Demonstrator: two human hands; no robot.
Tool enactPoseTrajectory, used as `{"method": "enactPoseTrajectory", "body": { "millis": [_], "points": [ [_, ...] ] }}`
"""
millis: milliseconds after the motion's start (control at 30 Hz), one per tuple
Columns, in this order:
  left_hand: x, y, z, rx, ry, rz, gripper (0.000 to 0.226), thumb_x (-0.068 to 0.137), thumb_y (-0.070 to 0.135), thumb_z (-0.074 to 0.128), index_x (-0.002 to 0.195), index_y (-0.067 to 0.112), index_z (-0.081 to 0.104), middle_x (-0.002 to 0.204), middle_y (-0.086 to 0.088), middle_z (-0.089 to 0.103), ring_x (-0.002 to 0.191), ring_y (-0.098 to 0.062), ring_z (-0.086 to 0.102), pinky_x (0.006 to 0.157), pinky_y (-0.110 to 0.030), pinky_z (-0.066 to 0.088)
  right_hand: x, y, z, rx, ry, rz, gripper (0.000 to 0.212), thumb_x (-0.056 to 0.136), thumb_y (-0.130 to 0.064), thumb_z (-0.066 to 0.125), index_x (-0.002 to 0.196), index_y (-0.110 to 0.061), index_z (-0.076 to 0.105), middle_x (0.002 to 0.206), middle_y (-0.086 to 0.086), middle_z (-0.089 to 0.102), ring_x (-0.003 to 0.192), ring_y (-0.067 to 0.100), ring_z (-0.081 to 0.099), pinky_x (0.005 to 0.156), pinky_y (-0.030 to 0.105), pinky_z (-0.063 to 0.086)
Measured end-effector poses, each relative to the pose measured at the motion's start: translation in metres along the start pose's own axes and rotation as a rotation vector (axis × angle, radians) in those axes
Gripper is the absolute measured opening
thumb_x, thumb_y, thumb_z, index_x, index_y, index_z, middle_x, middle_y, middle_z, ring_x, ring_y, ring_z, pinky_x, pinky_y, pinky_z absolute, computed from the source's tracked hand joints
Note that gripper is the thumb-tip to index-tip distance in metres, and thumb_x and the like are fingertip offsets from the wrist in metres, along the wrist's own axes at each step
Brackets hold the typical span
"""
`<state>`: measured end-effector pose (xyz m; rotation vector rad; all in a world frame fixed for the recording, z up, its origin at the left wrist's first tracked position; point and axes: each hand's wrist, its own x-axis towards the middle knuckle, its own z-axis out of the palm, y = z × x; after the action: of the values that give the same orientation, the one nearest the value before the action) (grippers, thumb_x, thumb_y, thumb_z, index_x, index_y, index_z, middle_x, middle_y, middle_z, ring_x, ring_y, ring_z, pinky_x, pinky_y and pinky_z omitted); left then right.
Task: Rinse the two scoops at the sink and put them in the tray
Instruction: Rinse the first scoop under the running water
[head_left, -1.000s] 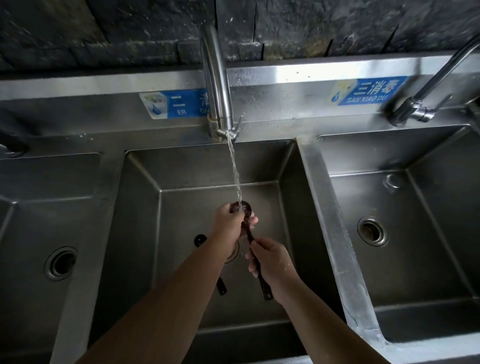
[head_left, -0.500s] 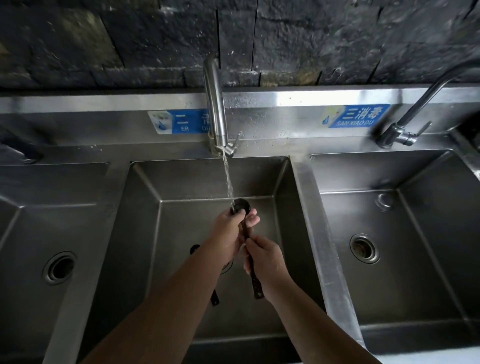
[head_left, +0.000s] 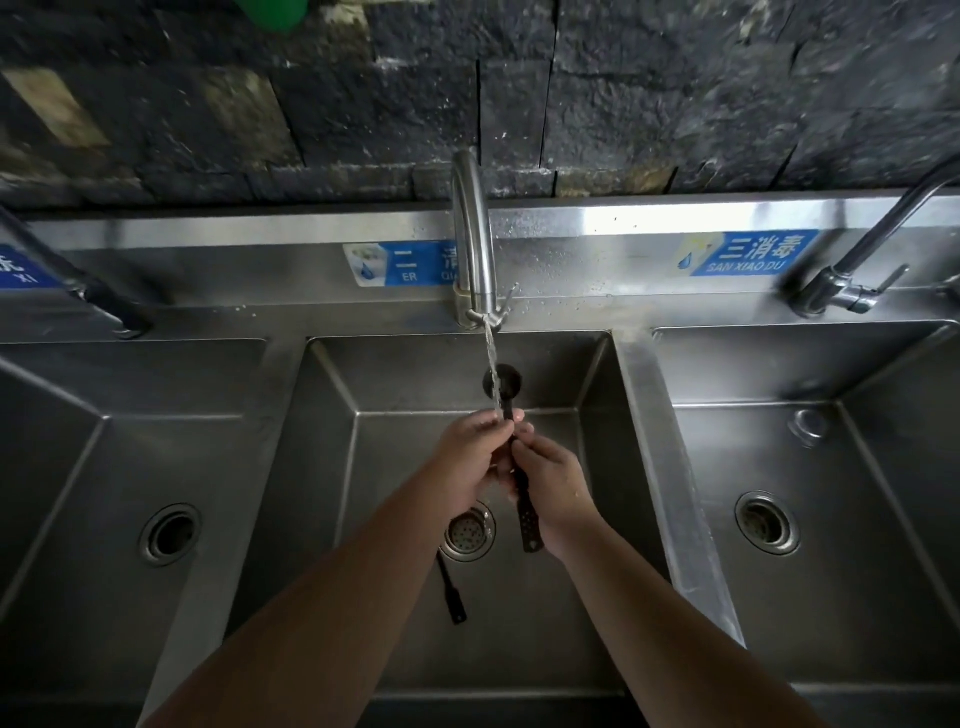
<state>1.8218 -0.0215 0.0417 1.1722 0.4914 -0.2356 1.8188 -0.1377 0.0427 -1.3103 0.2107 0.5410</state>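
Observation:
A dark long-handled scoop (head_left: 502, 382) is held over the middle basin (head_left: 597, 467), its bowl pointing away from me beside the water stream. My right hand (head_left: 553, 486) grips its handle and my left hand (head_left: 475, 449) pinches the handle just below the bowl, where the water falls on my fingers. The handle's perforated end sticks out below my right hand. A second dark scoop (head_left: 451, 590) lies on the basin floor; only its handle shows past my left forearm. No tray is in view.
The middle tap (head_left: 471, 239) is running. Empty basins lie to the left (head_left: 171, 535) and right (head_left: 766, 522), each with a drain. A second tap (head_left: 852, 280) stands at the back right. A strainer drain (head_left: 467, 532) sits under my hands. A dark stone wall rises behind.
My left hand has slid from the scoop's bowl down to the handle, uncovering the bowl. The camera has tilted up, showing more wall.

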Motion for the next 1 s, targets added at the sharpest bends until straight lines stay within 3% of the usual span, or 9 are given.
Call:
{"method": "enactPoseTrajectory", "body": {
  "millis": [200,300,433,533,600,733,833,933,1000],
  "points": [
    [0.017,0.026,-0.005,-0.018,0.001,0.047,0.021,0.096,0.010,0.051,0.105,0.017,0.068,0.099,0.004,0.075,0.079,-0.024,0.055,0.064,-0.033,0.045,0.028,-0.020,0.013,0.047,-0.087,0.000,0.022,0.098,-0.006,0.048,0.089,-0.004,0.068,0.073,0.016,0.065,0.060,0.024,0.053,0.047,0.025,0.039],
    [0.026,0.046,-0.009,-0.008,0.005,0.091,0.023,0.096,0.008,0.050,0.109,0.017,0.066,0.099,0.004,0.076,0.060,-0.009,0.063,0.050,-0.025,0.048,0.043,-0.034,0.024,0.040,-0.113,-0.015,0.019,0.097,-0.008,0.050,0.093,-0.002,0.067,0.080,0.021,0.063,0.064,0.026,0.053,0.048,0.027,0.039],
    [0.037,0.075,-0.015,0.011,-0.017,0.182,0.035,0.097,0.009,0.047,0.085,0.025,0.076,0.079,0.001,0.073,0.048,-0.007,0.058,0.040,-0.020,0.042,0.060,-0.059,0.043,0.078,-0.187,-0.022,0.019,0.097,-0.014,0.053,0.089,-0.004,0.067,0.076,0.016,0.065,0.060,0.022,0.057,0.048,0.026,0.040],
    [0.046,0.092,-0.022,-0.001,-0.042,0.240,0.025,0.097,0.009,0.046,0.094,0.013,0.070,0.062,0.001,0.061,0.048,-0.011,0.044,0.040,-0.023,0.034,0.071,-0.072,0.056,0.075,-0.192,-0.042,0.024,0.099,-0.018,0.052,0.084,-0.006,0.066,0.070,0.010,0.066,0.055,0.016,0.057,0.048,0.024,0.042],
    [0.049,0.097,-0.026,-0.010,-0.029,0.258,0.021,0.097,0.008,0.046,0.103,0.009,0.066,0.069,-0.003,0.064,0.049,-0.012,0.045,0.041,-0.024,0.034,0.074,-0.073,0.060,0.086,-0.188,-0.059,0.023,0.099,-0.015,0.052,0.084,-0.005,0.066,0.071,0.010,0.066,0.057,0.016,0.058,0.050,0.025,0.045],
    [0.045,0.081,-0.025,-0.063,0.021,0.187,0.020,0.096,0.008,0.050,0.110,0.010,0.064,0.087,-0.007,0.070,0.059,-0.016,0.060,0.048,-0.026,0.045,0.065,-0.053,0.050,-0.135,-0.111,-0.171,0.012,0.092,-0.010,0.060,0.083,-0.007,0.065,0.065,0.005,0.067,0.056,0.015,0.060,0.049,0.026,0.047],
    [0.036,0.046,-0.023,-0.049,0.022,0.127,0.019,0.093,0.006,0.055,0.093,0.017,0.070,0.075,-0.007,0.069,0.050,-0.015,0.059,0.039,-0.023,0.042,0.045,-0.022,0.037,-0.370,0.016,-0.142,0.008,0.085,-0.012,0.060,0.078,-0.012,0.064,0.066,0.010,0.070,0.056,0.018,0.062,0.050,0.033,0.049],
    [0.027,0.008,-0.024,-0.010,0.046,0.045,0.017,0.087,0.004,0.061,0.079,0.014,0.071,0.066,-0.007,0.064,0.048,-0.015,0.056,0.040,-0.023,0.042,0.019,0.003,0.023,-0.242,0.043,0.015,0.015,0.090,-0.008,0.055,0.082,-0.001,0.067,0.070,0.020,0.068,0.056,0.020,0.059,0.046,0.028,0.045],
    [0.020,-0.015,-0.025,-0.015,0.017,-0.016,0.019,0.087,0.008,0.061,0.072,0.015,0.069,0.067,-0.009,0.058,0.042,-0.014,0.050,0.037,-0.021,0.037,0.000,0.015,0.014,-0.098,-0.001,0.108,0.018,0.095,-0.006,0.051,0.091,0.006,0.064,0.070,0.017,0.064,0.053,0.017,0.056,0.045,0.026,0.043]
  ]
}}
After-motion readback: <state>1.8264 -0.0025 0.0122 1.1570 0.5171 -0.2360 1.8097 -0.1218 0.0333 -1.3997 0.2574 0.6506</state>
